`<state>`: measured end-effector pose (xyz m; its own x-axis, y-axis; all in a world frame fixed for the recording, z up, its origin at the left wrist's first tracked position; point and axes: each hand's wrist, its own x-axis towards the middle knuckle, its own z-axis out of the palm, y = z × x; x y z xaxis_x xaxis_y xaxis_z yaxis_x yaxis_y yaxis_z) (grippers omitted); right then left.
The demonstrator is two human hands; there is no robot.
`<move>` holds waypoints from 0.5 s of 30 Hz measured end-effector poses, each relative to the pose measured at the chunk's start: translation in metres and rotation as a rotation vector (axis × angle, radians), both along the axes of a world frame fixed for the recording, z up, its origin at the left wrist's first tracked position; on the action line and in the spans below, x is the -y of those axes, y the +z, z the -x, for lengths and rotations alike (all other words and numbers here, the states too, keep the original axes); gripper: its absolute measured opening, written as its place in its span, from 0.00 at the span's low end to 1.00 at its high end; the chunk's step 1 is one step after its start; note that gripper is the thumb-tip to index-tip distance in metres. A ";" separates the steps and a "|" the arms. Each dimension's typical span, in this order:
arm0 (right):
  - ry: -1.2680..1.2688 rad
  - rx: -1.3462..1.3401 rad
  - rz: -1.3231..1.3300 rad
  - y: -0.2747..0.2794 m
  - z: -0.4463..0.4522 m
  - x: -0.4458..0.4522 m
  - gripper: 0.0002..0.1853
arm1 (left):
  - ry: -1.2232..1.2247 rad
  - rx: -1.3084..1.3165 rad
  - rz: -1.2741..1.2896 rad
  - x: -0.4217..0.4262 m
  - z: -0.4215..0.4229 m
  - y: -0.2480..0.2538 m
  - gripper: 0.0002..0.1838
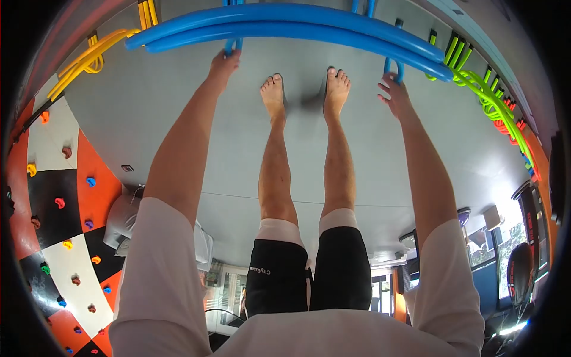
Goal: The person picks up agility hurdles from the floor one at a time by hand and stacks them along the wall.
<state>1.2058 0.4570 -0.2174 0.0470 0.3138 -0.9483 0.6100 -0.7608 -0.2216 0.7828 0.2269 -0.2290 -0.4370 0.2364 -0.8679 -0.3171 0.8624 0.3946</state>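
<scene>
Two thick blue tubes (285, 28) curve side by side across the top of the view. My left hand (225, 64) is at the end of my raised left arm, its fingers closed on a blue loop (238, 44) under the tubes. My right hand (396, 95) touches another blue loop (399, 71) near the tubes' right end; several of its fingers are spread apart. Between my arms, my bare feet (272, 92) stand apart on the grey floor (306, 149). Parts of both loops are hidden by my fingers.
Yellow tubes (80, 65) lie at the upper left, and green tubes (491, 98) with red ones (507, 128) at the upper right. A climbing wall (53, 208) with coloured holds stands left. Windows and black equipment (520, 273) show at the lower right.
</scene>
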 end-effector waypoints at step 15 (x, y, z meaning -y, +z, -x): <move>0.336 -0.430 0.051 0.193 0.073 -0.012 0.45 | 0.648 -0.073 -0.389 0.158 -0.158 0.282 0.38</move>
<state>1.1324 0.4691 -0.0248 -0.4432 0.1978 -0.8743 0.6839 -0.5559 -0.4724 0.9406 0.0694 0.0530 -0.6459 0.1958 -0.7379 -0.6742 0.3071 0.6717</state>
